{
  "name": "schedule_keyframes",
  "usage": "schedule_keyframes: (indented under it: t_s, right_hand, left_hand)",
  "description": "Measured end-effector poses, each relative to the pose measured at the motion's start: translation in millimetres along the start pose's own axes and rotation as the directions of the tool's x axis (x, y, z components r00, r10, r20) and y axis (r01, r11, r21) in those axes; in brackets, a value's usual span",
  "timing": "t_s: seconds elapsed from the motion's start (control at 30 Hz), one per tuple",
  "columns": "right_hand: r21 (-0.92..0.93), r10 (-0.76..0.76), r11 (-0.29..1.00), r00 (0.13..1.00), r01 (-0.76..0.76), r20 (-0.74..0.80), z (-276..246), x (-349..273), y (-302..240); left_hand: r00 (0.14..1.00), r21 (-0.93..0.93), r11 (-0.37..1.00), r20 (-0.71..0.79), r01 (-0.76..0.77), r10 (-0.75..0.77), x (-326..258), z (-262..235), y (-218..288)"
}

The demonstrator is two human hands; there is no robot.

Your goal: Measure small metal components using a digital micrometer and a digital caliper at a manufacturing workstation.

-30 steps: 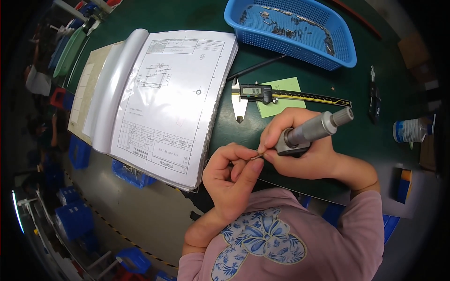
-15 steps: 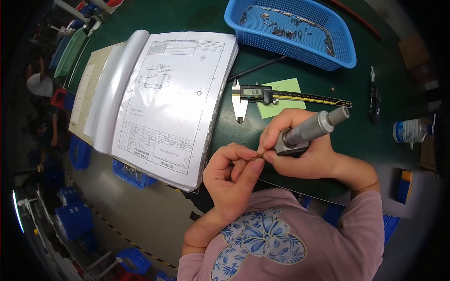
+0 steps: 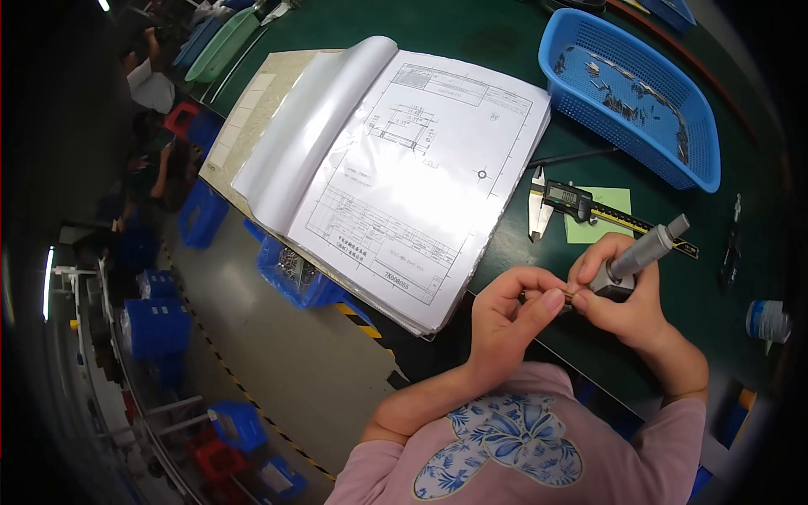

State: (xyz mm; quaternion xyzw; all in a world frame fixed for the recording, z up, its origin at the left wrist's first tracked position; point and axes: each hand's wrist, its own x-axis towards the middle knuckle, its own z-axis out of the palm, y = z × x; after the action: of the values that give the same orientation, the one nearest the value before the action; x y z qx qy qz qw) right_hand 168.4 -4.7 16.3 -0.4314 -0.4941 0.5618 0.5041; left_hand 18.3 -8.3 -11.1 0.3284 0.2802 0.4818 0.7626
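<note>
My left hand [image 3: 505, 328] pinches a small, thin brass-coloured part [image 3: 570, 295] between thumb and forefinger. My right hand [image 3: 640, 316] is wrapped around a grey micrometer [image 3: 646, 250], its thimble pointing up and to the right. The right thumb and forefinger meet the left fingertips at the small part. Fingers hide most of the part and the micrometer's measuring faces. Just beyond the right hand, a digital caliper [image 3: 569, 200] lies partly across a green paper note [image 3: 619, 199].
An open binder of drawings in plastic sleeves [image 3: 421, 194] lies to the left. At the far right stands a blue perforated basket [image 3: 627, 139] with many small metal pieces. A dark pen-like tool [image 3: 732, 244] and a white bottle [image 3: 767, 321] are on the right.
The whole view has swung, so the table and hands appear further right. Both hands stay together at the small part, and the micrometer is still in my right hand.
</note>
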Motion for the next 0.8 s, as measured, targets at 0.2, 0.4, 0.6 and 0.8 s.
schedule_keyframes:
  t_s: [0.2,0.4,0.6,0.8]
  right_hand:
    - [0.045,0.106,0.994,0.994,-0.105,-0.021,0.5,3.2,-1.6]
    - [0.194,0.331,0.928,0.943,-0.319,-0.03,-1.4,4.5,6.9]
    - [0.413,0.489,0.798,0.872,-0.439,-0.019,-9.9,4.3,22.2]
    - [0.42,0.462,0.812,0.886,-0.406,-0.039,-11.2,3.3,26.0]
  left_hand:
    - [0.999,0.129,0.991,-0.011,-0.029,0.031,2.3,-2.5,-1.0]
    - [0.995,0.177,0.98,0.038,-0.093,0.088,7.6,-5.8,-7.1]
    - [0.983,0.316,0.934,0.124,-0.165,0.132,18.0,-3.9,-8.4]
    - [0.989,0.151,0.982,0.118,-0.111,0.094,25.1,-6.9,-21.6]
